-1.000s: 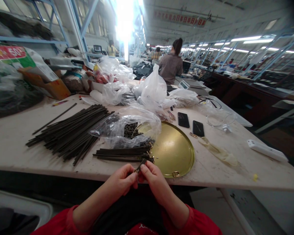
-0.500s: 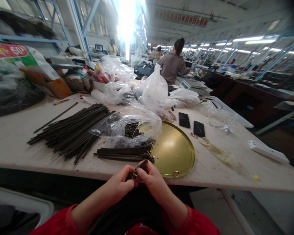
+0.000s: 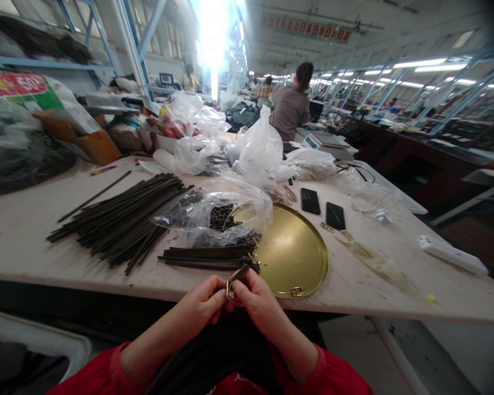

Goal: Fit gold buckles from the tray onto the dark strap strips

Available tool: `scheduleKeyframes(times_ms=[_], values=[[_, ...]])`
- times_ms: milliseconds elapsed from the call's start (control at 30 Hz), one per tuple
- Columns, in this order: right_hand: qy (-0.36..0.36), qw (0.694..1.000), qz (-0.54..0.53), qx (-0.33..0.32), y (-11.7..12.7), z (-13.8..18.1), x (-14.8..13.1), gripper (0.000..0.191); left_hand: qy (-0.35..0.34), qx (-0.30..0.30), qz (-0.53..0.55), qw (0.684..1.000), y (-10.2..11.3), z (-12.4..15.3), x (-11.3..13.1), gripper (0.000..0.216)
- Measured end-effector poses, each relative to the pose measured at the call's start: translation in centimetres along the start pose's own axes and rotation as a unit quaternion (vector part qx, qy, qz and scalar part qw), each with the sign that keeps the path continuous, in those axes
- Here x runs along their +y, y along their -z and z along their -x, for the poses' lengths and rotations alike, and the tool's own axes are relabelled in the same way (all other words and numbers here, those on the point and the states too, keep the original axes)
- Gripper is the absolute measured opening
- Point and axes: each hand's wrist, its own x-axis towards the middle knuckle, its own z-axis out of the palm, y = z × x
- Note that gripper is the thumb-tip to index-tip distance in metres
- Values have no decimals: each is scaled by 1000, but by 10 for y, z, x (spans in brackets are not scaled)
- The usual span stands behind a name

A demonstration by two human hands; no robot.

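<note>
My left hand (image 3: 208,299) is closed on a small gold buckle (image 3: 229,289), pinching it by its left side. Between the thumb and fingers of my right hand (image 3: 253,293) is a dark strap (image 3: 239,273), whose end sticks up and runs to the buckle. Both hands meet just in front of the table's near edge. Beyond them lies a bundle of dark straps (image 3: 206,257) with gold buckles at the right ends. A round gold tray (image 3: 296,247) sits to its right, with another gold buckle (image 3: 296,292) on its near rim.
A large pile of dark strips (image 3: 123,219) covers the left of the table. A clear plastic bag (image 3: 197,236) holds small dark pieces. Two phones (image 3: 310,201), a yellowish strip (image 3: 370,258) and a white power strip (image 3: 453,255) lie on the right. A co-worker (image 3: 292,104) stands beyond the table.
The buckle has turned in my fingers, so its frame now shows more openly. My hands have barely shifted. The co-worker beyond the table has turned and moved an arm.
</note>
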Motion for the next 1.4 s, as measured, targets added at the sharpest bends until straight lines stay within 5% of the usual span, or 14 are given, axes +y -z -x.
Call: scheduleKeyframes(times_ms=[500,967,1200,1300,1400], values=[[-61,981,-183,33,-9,6,1,24,-53,97,-45,993,-5,-1,-4,22],[-62,980,-168,89,-19,10,-4,13,-99,116,-153,976,-8,0,-1,19],[59,992,41,106,-8,8,-2,12,-35,56,-13,998,-2,-3,2,25],[139,965,186,122,0,9,3,7,46,37,34,998,-3,-2,4,29],[257,911,313,83,6,12,3,7,49,40,50,997,-3,0,4,30]])
